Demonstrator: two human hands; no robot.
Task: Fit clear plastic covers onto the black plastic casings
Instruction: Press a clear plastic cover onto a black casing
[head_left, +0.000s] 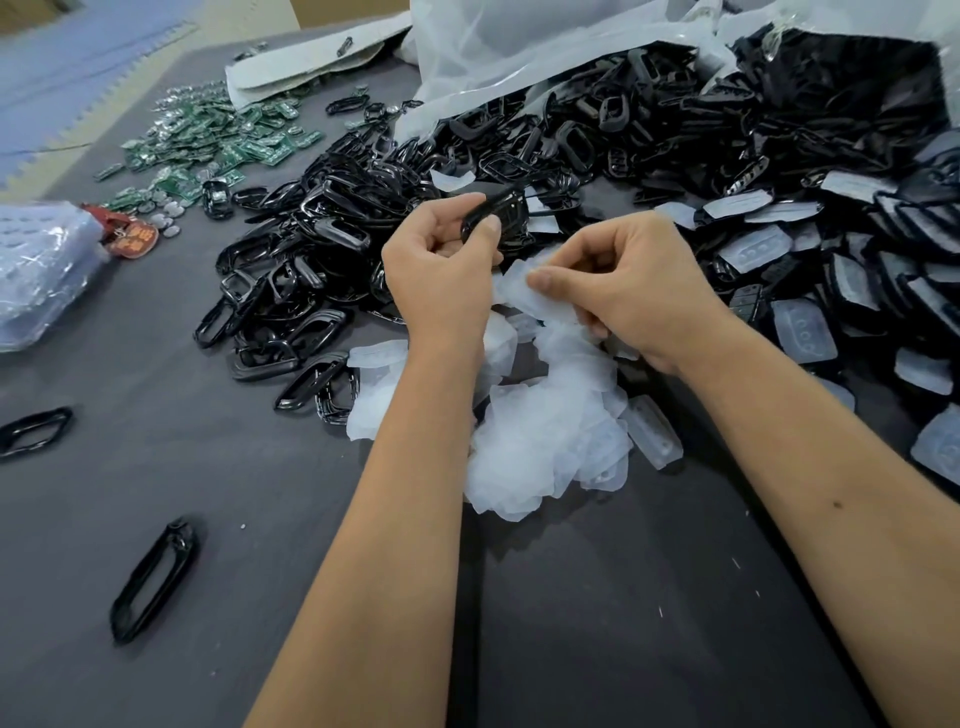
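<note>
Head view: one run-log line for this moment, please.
left hand: holds black casing | right hand: pinches clear cover | cover not yet fitted

Single head-worn wide-angle view, looking forward and down, close over the dark grey cloth-covered table (208, 467). Both forearms enter from the near edge; far heaps curve toward the frame's edges. No second view.

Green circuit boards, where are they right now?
Head view, far left of the table: the green circuit boards lie scattered left of the black casing pile, beyond the orange tag.
</note>
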